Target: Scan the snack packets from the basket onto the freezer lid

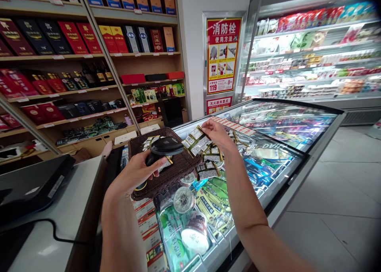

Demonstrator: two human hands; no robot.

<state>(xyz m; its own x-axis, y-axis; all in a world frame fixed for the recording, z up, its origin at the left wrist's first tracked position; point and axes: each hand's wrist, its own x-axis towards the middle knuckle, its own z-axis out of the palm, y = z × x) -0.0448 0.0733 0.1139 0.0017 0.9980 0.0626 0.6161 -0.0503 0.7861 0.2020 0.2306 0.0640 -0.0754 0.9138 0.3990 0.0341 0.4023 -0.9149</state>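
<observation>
My left hand [145, 167] is wrapped round the handle of a black barcode scanner [166, 146], its head pointing right over a brown woven basket [166, 182]. In my right hand [218, 133] a small foil snack packet [196, 141] is pinched at its upper edge, with the printed back showing. The packet hangs just right of the scanner's head, beside the basket rim. More packets of the same kind [207, 171] lie on the freezer's glass top under my right hand. A few others [150, 142] rest inside the basket, partly hidden by the scanner.
The chest freezer [309, 155] holds ice cream tubs and wrapped ices under glass. At left stands a counter [74, 188] with a black device [35, 181] and a cable. Shelves of boxed bottles [80, 38] line the back; a lit chiller [312, 58] is at right.
</observation>
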